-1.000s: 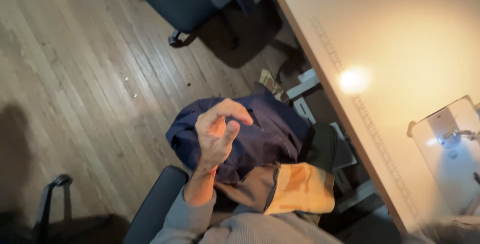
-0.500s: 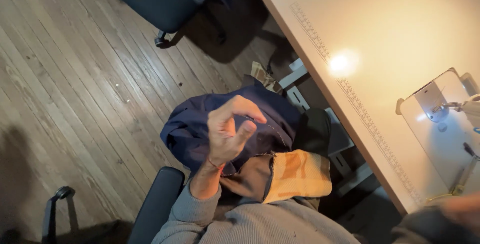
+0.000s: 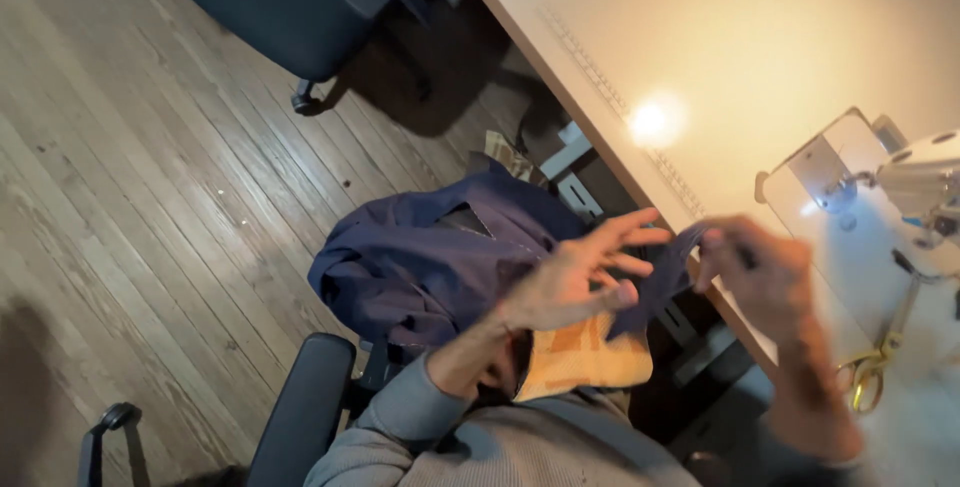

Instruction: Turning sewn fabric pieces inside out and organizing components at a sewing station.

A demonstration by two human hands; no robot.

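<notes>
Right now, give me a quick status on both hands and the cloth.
Left hand open, fingers spread, against navy cloth. Right hand pinching a strip of it, blurred. Cloth bunched on lap. Nothing between the hands but the cloth.

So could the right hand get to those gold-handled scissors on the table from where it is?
Probably yes. The right hand is up at the table's edge, gripping a strip of the navy fabric, and the scissors lie on the tabletop just beyond its wrist with nothing between them. It would have to let go of the fabric first.

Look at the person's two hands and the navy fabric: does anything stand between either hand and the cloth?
Nothing visible does. The left hand and the right hand both meet a strip of the navy fabric stretched between them.
</notes>
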